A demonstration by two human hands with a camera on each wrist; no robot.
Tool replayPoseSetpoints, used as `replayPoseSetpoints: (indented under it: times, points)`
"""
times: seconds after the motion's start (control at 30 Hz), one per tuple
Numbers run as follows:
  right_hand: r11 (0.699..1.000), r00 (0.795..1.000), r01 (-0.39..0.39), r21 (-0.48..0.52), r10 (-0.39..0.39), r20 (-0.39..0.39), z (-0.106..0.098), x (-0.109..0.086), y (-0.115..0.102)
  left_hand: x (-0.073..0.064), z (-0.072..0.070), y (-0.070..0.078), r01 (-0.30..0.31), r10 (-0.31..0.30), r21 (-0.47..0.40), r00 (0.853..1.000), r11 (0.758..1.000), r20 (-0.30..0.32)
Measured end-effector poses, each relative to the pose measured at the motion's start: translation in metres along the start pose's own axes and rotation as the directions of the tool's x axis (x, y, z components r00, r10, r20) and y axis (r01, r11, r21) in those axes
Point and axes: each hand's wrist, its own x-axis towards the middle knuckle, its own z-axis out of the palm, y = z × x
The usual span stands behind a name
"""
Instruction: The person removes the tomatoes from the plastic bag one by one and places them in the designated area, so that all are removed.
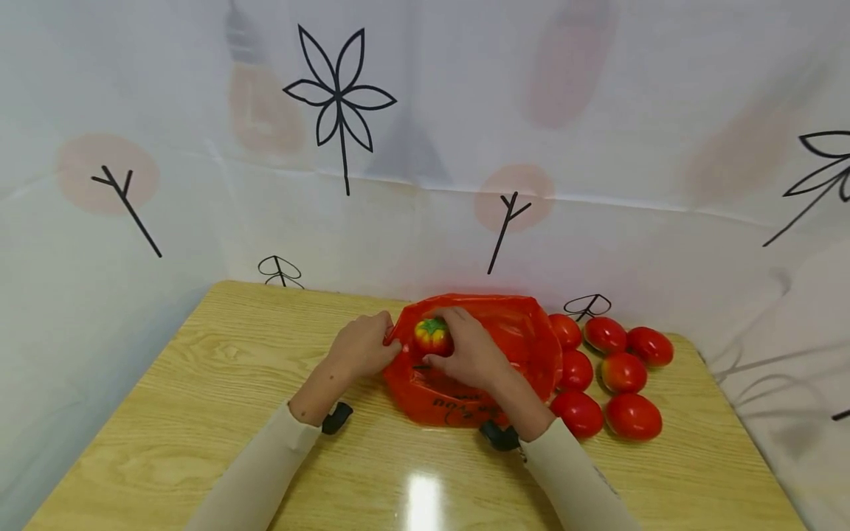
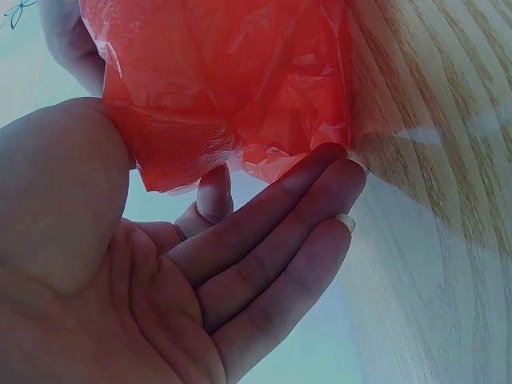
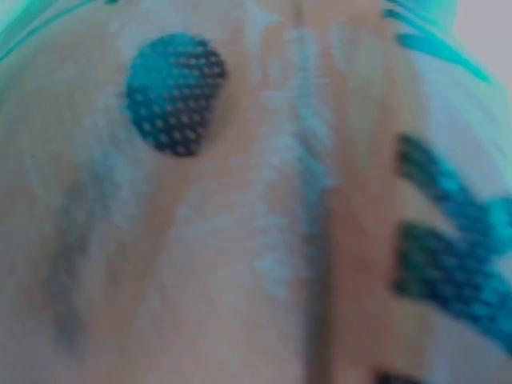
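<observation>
A red plastic bag (image 1: 494, 313) with dark print lies on the table, its mouth spread. My left hand (image 1: 361, 346) pinches the bag's left edge. In the left wrist view the bag (image 2: 216, 80) hangs by the thumb, while the other fingers of that hand (image 2: 240, 272) stretch out nearly straight. Over the left part of the bag's mouth, my right hand (image 1: 470, 350) holds a red tomato (image 1: 432, 337), its yellow-green stem end facing up. Blurred, close plastic with dark print (image 3: 176, 96) fills the right wrist view; the right fingers are hidden there.
Several red tomatoes (image 1: 623, 372) lie grouped on the table right of the bag, the nearest against its side. The wooden table (image 1: 219, 383) ends at a patterned white cloth (image 1: 425, 162) behind. Dark straps (image 1: 337, 418) show at the wrists.
</observation>
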Motion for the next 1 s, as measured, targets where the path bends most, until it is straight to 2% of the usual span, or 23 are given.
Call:
replayPoseSetpoints:
  times: [0.17, 0.37, 0.57, 1.0]
  points:
    - [0.999, 0.999, -0.005, 0.038, 0.007, -0.038, -0.005, -0.006, -0.001, -0.001, 0.0, 0.0, -0.001, 0.001, -0.012, 1.0, 1.0, -0.007]
    - [0.991, 0.994, -0.016, 0.129, 0.029, -0.102, -0.011, -0.014, 0.0, -0.002, 0.0, -0.001, -0.009, 0.008, -0.017, 1.0, 1.0, -0.015]
    - [0.977, 0.992, -0.022, 0.211, 0.049, -0.12, -0.015, -0.019, 0.001, -0.001, 0.0, -0.001, -0.012, 0.012, -0.008, 1.0, 1.0, -0.022]
    - [0.959, 0.982, -0.006, 0.283, 0.059, -0.179, -0.019, -0.027, 0.003, -0.001, 0.0, -0.002, -0.014, 0.014, -0.006, 1.0, 1.0, -0.017]
